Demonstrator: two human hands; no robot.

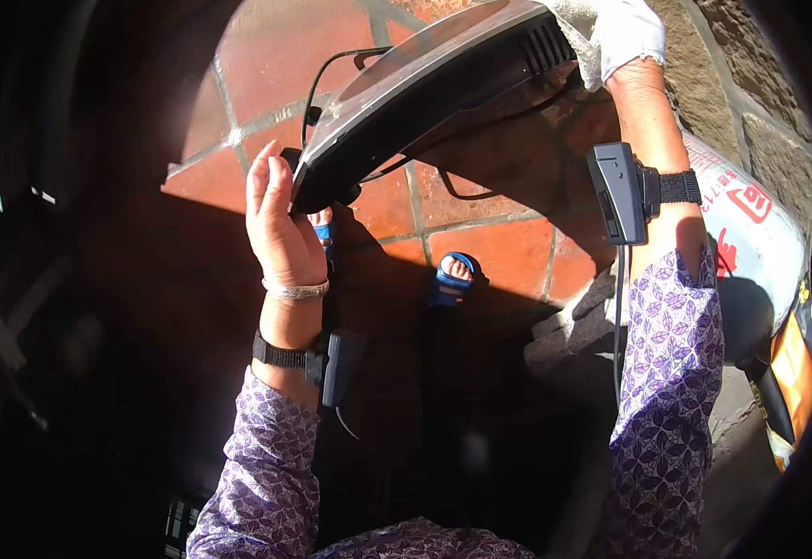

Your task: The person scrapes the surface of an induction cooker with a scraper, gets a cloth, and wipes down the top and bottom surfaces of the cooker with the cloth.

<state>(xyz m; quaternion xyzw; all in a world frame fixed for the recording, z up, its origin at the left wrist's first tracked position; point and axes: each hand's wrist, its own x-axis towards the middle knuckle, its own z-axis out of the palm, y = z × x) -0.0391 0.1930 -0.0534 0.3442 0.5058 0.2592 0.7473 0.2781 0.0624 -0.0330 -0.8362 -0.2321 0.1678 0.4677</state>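
Note:
A flat black appliance [443, 102] with a shiny glass-like top hangs tilted above the tiled floor, its right end higher in the picture. My left hand [280, 219] is at its lower left end, bare, with the fingers raised against the edge and bent slightly. At the upper right end my right hand [625, 37] wears a white glove and grips the appliance near its vent slots, together with a whitish cloth [585, 42]. A black cord [317, 79] loops from the appliance's left side, and more cable hangs beneath it.
Below are red floor tiles [490, 247] and my feet in blue sandals [452, 279]. To the right stand a stone wall [778, 163], a white printed sack [760, 242], grey stones [569, 331] and an orange wrapper [792, 373].

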